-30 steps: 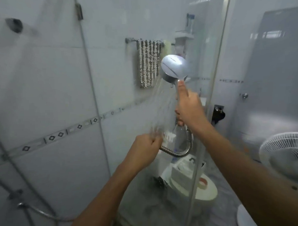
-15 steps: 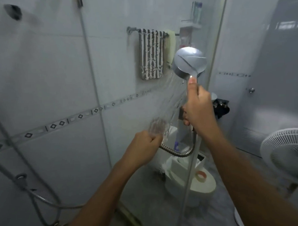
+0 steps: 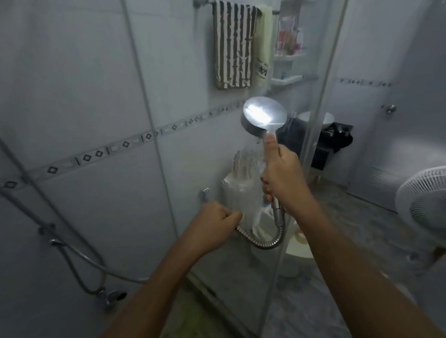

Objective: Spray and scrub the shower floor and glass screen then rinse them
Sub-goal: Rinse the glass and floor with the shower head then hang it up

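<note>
Rinse step on the glass screen (image 3: 191,157): the right hand (image 3: 283,179) is wrapped round the handle of the shower head (image 3: 263,115), thumb up the stem. The head sits close to the glass, and water (image 3: 247,173) hits the pane just below it. The left hand (image 3: 213,222) is a closed fist at the glass, right where the hose (image 3: 263,244) loops to it; can't tell if it grips the hose or something small. Next move likely calls for sweeping the spray across and down the pane with the hose kept slack, then onto the shower floor (image 3: 191,319), low in view
</note>
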Tool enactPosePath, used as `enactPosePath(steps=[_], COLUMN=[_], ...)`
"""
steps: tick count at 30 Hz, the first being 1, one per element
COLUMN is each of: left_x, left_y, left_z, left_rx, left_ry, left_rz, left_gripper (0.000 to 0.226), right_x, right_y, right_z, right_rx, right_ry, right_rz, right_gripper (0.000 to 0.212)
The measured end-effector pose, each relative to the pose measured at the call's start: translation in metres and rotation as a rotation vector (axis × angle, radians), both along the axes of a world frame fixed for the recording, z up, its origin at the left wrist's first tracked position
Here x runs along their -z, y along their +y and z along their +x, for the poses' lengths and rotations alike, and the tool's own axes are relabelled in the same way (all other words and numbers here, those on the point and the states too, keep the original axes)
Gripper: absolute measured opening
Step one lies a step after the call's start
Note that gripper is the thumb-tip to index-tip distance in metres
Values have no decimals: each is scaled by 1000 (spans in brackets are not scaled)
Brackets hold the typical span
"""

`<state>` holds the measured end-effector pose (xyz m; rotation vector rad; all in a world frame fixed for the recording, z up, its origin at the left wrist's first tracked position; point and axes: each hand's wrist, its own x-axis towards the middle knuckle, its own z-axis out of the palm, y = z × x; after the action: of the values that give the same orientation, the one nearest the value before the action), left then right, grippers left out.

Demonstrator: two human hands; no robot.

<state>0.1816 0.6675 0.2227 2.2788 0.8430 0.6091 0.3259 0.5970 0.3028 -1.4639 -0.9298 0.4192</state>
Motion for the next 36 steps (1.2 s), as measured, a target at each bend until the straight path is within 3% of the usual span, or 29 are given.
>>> enactPosePath(steps=[8,15,21,25,36], left_x=[40,128,217,257,281], left_y=[-14,-51,-101,-131,-216], left_z=[-73,-163,-237,-274,-381], left_rx=[-184,-436,-557,-633,-896], left_ry=[166,350,439,373,421], left_rz=[-79,-310,-510,-652,-818], left_gripper=[50,56,57,52,59], right_x=[64,188,284,322,343], right_y=[12,-2,-31,-47,-100], right_z=[-49,-118,-188,-221,-335], right_rx=[-108,-55,-50,-60,-231], right_ry=[356,803,916,936,927], right_rz=[-3,-179,-410,-509,-683], right_gripper=[54,52,51,54,53])
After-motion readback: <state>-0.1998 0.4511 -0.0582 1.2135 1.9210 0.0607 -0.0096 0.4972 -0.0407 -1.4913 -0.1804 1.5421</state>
